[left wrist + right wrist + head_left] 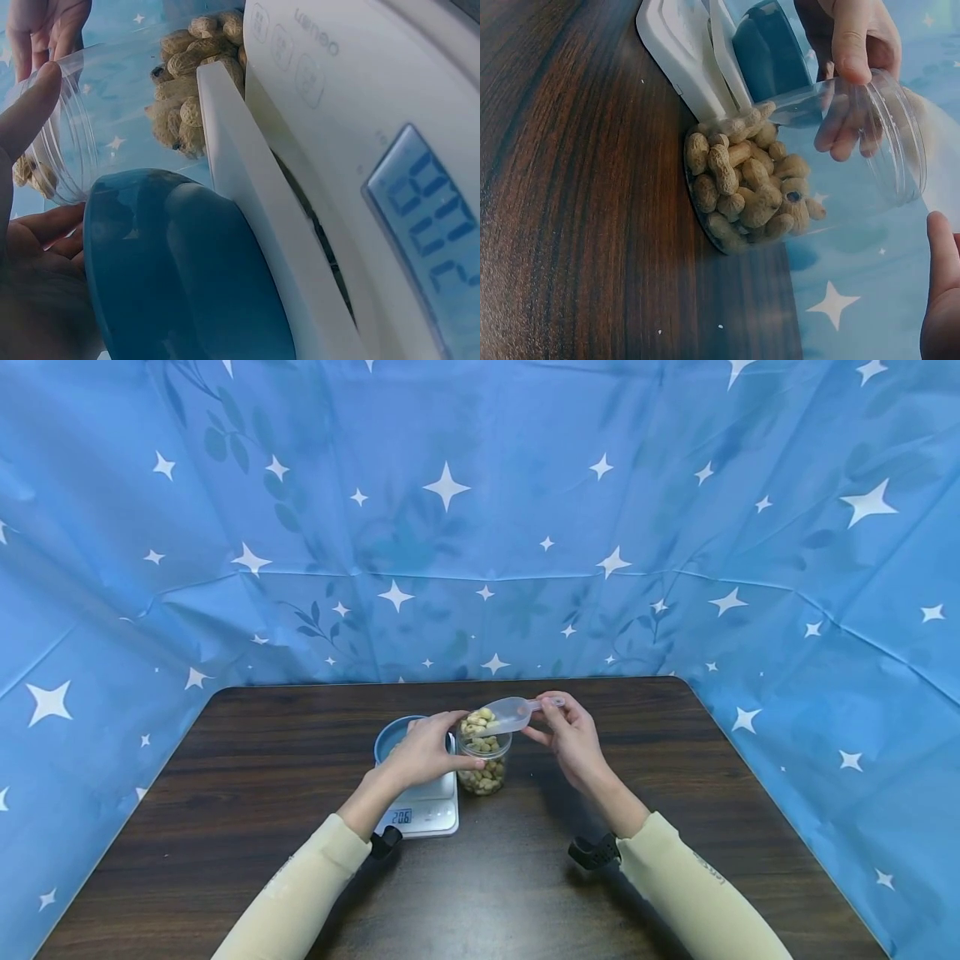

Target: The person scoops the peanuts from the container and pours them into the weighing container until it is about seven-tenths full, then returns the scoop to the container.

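Pinching scoop (508, 716) of peanuts (478, 721) by handle (546, 702) in right hand (573, 739), over jar (489, 767); gripping jar near rim (909, 150) in left hand (422, 752). Noted bowl (176, 259) on scale (433, 817) alongside.

the jar (491, 756) is partly hidden by the scoop (510, 716) in the head view.

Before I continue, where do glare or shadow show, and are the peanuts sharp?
Head: glare on the table, shadow beneath the right sleeve; left wrist: pale reflections on the blue bowl; right wrist: in-shell peanuts fairly sharp through the clear jar.
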A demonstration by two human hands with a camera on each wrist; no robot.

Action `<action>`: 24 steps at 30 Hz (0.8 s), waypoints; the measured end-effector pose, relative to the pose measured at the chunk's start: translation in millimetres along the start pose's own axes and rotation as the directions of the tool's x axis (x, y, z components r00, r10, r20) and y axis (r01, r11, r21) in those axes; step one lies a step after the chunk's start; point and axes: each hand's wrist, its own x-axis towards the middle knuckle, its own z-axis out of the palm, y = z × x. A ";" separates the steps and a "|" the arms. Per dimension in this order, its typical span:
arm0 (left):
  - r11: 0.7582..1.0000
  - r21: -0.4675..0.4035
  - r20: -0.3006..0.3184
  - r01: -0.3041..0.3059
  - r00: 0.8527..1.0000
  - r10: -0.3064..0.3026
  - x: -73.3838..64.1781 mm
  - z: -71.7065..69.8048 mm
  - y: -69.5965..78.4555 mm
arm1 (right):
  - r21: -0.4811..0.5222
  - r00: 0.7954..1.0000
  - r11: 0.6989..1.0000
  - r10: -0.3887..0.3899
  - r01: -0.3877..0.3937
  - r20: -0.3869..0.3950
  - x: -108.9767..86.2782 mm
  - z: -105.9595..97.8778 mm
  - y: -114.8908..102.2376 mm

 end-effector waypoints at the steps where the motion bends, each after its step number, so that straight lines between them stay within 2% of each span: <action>1: 1.000 0.000 0.000 -0.002 1.000 0.002 -0.1 -0.4 0.2 | 0.002 1.000 1.000 0.001 -0.001 -0.004 -0.1 -0.4 0.0; 13: 1.000 0.009 -0.005 -0.015 1.000 0.015 -0.6 -1.7 -0.4 | 0.063 1.000 0.998 0.020 -0.018 -0.023 -1.4 -5.9 -0.4; 20: 1.000 0.015 -0.005 0.004 1.000 -0.004 -6.5 -1.6 -1.0 | 0.101 1.000 0.995 0.022 -0.020 -0.022 -0.7 -5.6 -3.1; 24: 1.000 0.008 -0.032 0.004 0.999 -0.004 -12.6 -6.1 -4.4 | 0.122 1.000 0.992 0.018 -0.016 -0.021 0.3 -3.2 -6.1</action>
